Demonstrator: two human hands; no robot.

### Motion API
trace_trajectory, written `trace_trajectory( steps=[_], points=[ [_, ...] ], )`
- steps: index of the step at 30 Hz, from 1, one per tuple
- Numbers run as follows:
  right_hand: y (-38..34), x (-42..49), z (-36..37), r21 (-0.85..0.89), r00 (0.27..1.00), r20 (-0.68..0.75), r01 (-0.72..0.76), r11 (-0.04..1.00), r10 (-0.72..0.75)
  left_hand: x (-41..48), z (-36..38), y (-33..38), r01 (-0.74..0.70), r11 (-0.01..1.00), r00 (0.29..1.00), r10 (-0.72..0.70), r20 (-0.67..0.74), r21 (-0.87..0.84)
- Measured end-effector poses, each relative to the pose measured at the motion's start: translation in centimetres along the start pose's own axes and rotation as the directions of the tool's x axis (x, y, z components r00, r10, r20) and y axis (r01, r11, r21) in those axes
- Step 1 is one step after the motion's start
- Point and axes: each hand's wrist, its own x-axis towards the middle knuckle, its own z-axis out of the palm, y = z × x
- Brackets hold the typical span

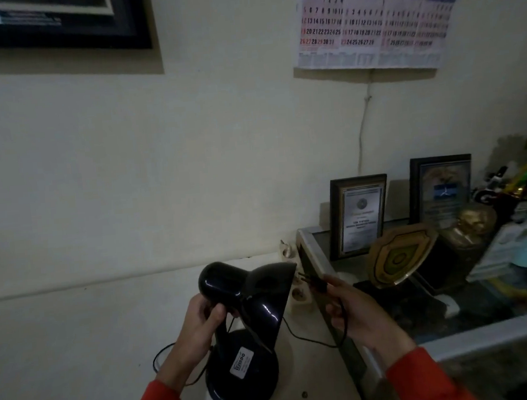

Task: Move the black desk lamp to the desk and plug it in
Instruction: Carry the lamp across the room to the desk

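Note:
The black desk lamp [248,299] stands on a pale desk surface [313,366], its round base carrying a white label. My left hand [199,328] is closed around the lamp's neck just below the glossy shade. My right hand [353,312] holds the lamp's black plug [314,282], prongs pointing left toward a white power strip [298,291] that stands against the wall behind the shade. The thin black cord [311,341] loops from the plug down across the desk and around the base. The strip is partly hidden by the shade.
To the right is a glass-topped cabinet [317,258] crowded with two framed certificates [356,216], a shield plaque [402,255], a bronze bust [475,218] and trophies. A calendar [374,20] and a dark picture frame [53,24] hang on the wall.

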Motion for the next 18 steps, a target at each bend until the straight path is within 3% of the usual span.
trace_trajectory(
  steps=[6,18],
  points=[
    [1.4,-0.7,0.3,0.099,0.999,0.015,-0.053,0.994,0.052,0.4,-0.1,0.6,0.005,0.999,1.0,-0.006,0.024,0.039],
    [2.7,-4.5,2.1,0.306,0.992,-0.004,0.12,0.944,-0.124,0.3,1.6,1.7,0.038,0.996,0.998,-0.034,-0.046,0.082]
  ],
)
